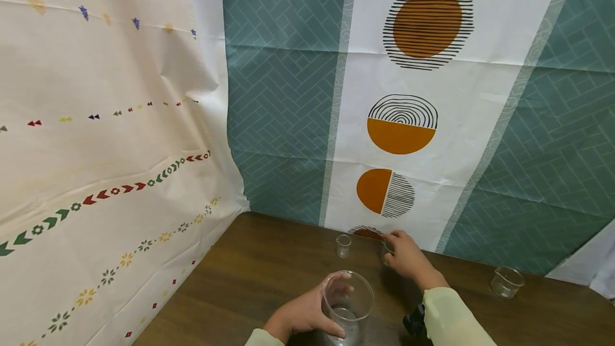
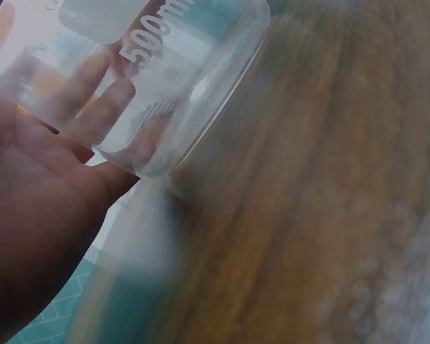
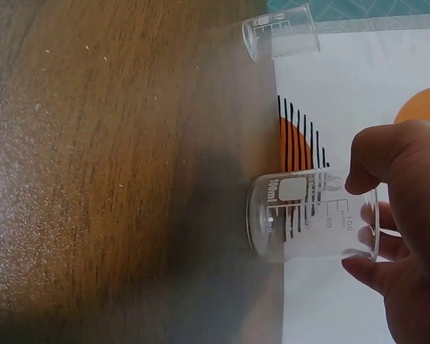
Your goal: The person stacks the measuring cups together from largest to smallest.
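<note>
A large glass beaker [image 1: 348,303], marked 500 ml in the left wrist view [image 2: 158,86], is held by my left hand [image 1: 307,311], the thumb on its near side and fingers round the far side. My right hand [image 1: 408,260] pinches the rim of a 100 ml beaker [image 3: 308,215] between thumb and fingers; in the head view the hand mostly hides this beaker. To its left the smallest beaker [image 1: 343,246] stands upright on the wooden table [image 1: 269,266].
Another low beaker [image 1: 506,282] stands at the right of the table. A patterned cloth [image 1: 283,95] hangs behind the table's back edge, and a cream cloth [image 1: 120,148] hangs along the left side. Something black [image 1: 414,320] is by the right wrist.
</note>
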A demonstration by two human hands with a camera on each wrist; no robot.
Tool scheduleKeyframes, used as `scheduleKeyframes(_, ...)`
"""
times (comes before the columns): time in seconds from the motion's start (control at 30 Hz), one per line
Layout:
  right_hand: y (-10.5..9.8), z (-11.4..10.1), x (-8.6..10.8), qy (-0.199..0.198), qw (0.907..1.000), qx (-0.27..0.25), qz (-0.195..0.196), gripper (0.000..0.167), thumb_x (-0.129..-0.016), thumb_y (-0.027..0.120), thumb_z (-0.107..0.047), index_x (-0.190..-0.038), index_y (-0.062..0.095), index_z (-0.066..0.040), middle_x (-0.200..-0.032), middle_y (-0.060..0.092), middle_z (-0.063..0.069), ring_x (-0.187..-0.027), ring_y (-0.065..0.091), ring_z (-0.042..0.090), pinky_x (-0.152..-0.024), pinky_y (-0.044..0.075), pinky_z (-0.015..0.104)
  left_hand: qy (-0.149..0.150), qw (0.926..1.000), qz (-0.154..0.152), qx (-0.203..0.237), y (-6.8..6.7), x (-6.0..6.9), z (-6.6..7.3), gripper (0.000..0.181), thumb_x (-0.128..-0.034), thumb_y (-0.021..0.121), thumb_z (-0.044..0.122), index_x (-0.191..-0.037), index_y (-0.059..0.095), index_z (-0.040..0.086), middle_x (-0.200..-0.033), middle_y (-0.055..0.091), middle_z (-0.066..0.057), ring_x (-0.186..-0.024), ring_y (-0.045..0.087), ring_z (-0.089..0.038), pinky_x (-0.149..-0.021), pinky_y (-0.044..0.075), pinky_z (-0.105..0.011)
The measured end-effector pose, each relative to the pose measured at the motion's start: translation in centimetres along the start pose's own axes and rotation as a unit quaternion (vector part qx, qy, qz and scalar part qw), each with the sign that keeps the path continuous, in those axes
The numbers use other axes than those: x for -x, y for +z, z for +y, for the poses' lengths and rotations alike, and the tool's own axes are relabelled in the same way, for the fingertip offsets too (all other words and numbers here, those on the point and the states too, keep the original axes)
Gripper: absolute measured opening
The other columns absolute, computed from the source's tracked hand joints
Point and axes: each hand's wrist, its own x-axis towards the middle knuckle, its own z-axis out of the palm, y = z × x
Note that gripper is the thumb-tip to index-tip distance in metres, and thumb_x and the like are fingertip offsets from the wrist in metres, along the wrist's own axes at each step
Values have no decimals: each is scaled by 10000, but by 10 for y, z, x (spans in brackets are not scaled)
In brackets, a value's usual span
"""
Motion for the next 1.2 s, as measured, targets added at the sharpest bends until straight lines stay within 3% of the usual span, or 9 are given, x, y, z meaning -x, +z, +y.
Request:
scheduleKeyframes(0.83,-11,3,5,91,9995,-23,-287,484,-797,696,-151,-1256,607,-27,-1194,533,185,-983,568,274,-845,501,462,-93,9999,43,-118,1,1,3,922,-745,829,68,-1453,268,251,-1489,407,-125,-1382,395,-206,-1099,352,-250)
scheduleKeyframes(1.2,-19,-1,12,-159,9996,-53,-242,452,-786,697,-134,-1221,621,-36,-1208,584,188,-1080,577,345,-917,483,515,-125,9997,119,-171,1,2,3,913,-737,833,61,-1444,290,257,-1469,432,-126,-1367,414,-224,-1082,377,-266)
